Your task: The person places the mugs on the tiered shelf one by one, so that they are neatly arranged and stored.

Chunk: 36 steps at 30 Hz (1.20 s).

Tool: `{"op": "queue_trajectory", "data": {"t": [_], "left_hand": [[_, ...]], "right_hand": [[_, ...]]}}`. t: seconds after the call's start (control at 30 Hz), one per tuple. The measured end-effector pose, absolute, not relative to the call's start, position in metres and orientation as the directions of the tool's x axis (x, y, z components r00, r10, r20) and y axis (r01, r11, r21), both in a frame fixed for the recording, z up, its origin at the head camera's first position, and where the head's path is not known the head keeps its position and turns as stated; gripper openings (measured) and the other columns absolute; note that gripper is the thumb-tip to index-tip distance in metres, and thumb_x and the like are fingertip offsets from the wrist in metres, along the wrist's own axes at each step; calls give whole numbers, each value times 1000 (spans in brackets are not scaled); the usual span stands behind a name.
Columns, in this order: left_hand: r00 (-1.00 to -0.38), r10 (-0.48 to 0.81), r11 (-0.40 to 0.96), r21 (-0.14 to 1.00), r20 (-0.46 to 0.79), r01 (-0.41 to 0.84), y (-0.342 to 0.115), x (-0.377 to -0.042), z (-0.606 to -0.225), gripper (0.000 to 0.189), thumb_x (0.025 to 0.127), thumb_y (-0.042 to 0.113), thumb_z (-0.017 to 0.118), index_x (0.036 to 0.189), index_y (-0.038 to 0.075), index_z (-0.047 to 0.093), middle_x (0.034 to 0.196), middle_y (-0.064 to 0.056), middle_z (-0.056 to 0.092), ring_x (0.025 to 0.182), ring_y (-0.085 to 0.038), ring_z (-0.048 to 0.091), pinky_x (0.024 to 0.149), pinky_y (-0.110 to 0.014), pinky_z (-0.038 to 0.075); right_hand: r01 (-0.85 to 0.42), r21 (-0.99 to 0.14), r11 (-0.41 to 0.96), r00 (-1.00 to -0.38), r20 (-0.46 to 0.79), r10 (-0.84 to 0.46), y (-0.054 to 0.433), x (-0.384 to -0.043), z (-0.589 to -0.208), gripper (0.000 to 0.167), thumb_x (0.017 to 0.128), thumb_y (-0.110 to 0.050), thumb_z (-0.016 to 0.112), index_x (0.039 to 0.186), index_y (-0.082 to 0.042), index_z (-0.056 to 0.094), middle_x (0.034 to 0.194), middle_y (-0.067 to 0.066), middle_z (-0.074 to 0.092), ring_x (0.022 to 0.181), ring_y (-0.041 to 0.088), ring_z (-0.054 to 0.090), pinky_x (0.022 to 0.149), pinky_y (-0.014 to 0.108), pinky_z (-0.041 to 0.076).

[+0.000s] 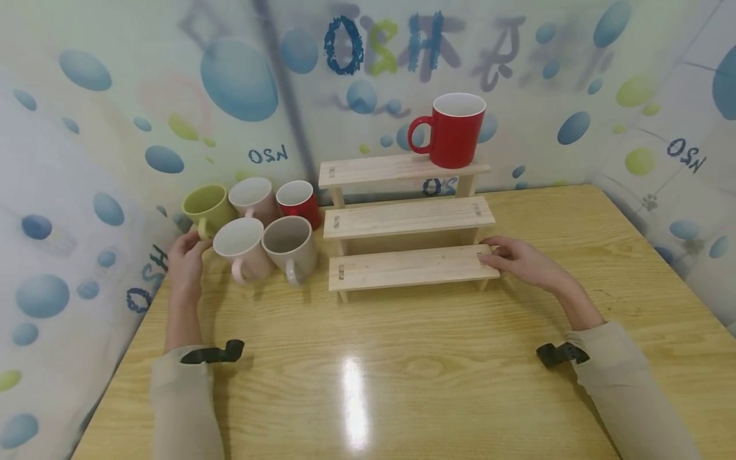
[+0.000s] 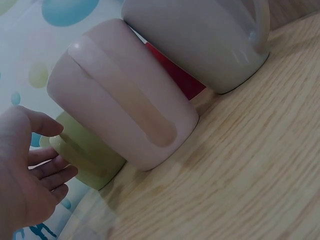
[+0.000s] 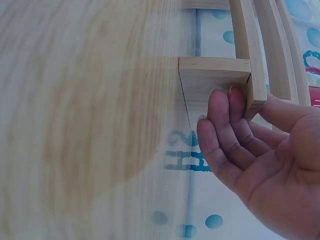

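Observation:
At the far left of the mug group, my left hand (image 1: pixel 186 259) has its thumb and curled fingers at the handle of a green mug (image 2: pixel 95 155), which stands upright on the table. My right hand (image 3: pixel 260 150) grips the right end of the lowest board of a three-step wooden rack (image 1: pixel 408 268), thumb on top and fingers curled underneath. On the rack's top step stands a red mug (image 1: pixel 460 137), its handle to the left. Beside the green mug are a pale pink mug (image 1: pixel 244 252), a grey mug (image 1: pixel 290 246), a second pink mug (image 1: pixel 255 198) and a smaller red mug (image 1: pixel 300 201).
The wooden table (image 1: pixel 402 370) stretches in front of the rack and mugs, with a bright glare on it. A patterned cloth wall (image 1: pixel 356 128) stands close behind and along both sides.

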<state>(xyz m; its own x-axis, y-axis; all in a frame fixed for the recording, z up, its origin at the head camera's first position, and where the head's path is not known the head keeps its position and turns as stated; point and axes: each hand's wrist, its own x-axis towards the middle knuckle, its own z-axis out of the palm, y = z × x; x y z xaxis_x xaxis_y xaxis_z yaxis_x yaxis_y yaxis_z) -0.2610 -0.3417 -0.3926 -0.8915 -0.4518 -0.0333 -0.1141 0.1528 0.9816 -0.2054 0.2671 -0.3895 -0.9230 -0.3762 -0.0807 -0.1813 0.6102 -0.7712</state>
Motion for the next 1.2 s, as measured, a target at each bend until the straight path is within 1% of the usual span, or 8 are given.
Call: {"op": "queue_trajectory", "data": {"t": [0.1,0.2,0.4,0.63,0.77,0.97,1.1,1.2], "left_hand": [[-898,-439,129,987,-32,-98,-343,-260,-392,27,100,19,58,126,12,62,111,11,54,123,-15,42,117,-40,17],[-903,-428,116,989,-36,-95,-343,-261,-392,13,100,21,59,109,13,62,105,11,52,115,-10,42,117,-41,19],[-887,-458,98,988,-61,-118,-340,-263,-392,13,98,22,59,105,15,50,109,6,46,110,-11,43,112,-37,29],[-839,-543,26,998,-34,-58,-340,-262,-395,8,97,12,56,96,9,48,102,-1,47,85,-12,52,85,-26,41],[-807,-591,-16,1000,-22,-16,-341,-262,-397,8,94,4,53,89,6,49,98,-3,47,79,-14,54,69,-19,46],[-780,-625,-5,1000,10,16,-343,-262,-401,19,94,-1,45,78,7,42,81,-1,42,68,-11,49,60,-17,44],[-730,-683,-36,995,41,89,-345,-262,-405,24,93,-2,48,73,8,39,72,1,39,59,-9,38,51,-17,36],[-679,-733,-76,987,42,143,-346,-262,-406,26,90,-3,51,70,8,39,71,0,39,59,-9,37,49,-17,32]], "right_hand": [[-179,-769,613,-924,-84,-374,267,-205,-389,49,105,-24,55,141,8,45,105,14,67,91,23,59,79,39,49],[-179,-766,618,-924,-85,-372,267,-205,-389,49,105,-24,55,141,8,46,104,14,67,91,22,59,79,39,49],[-175,-769,614,-925,-85,-370,268,-206,-391,49,105,-24,56,141,8,47,107,15,67,93,23,60,80,39,50],[-171,-773,610,-925,-87,-370,268,-207,-392,48,104,-23,57,140,8,48,110,17,68,94,23,62,78,38,52],[-169,-772,613,-925,-91,-369,268,-207,-391,49,104,-24,57,140,8,47,110,17,67,94,23,61,79,39,51],[-168,-769,617,-925,-93,-369,267,-206,-391,49,104,-24,57,140,8,47,110,17,67,94,23,61,79,39,51],[-165,-771,615,-924,-96,-369,267,-206,-391,49,104,-24,56,140,7,47,109,16,67,94,23,61,79,39,51],[-164,-774,612,-924,-97,-370,267,-206,-391,49,105,-24,56,141,7,46,109,16,67,94,23,61,80,39,51]]}}
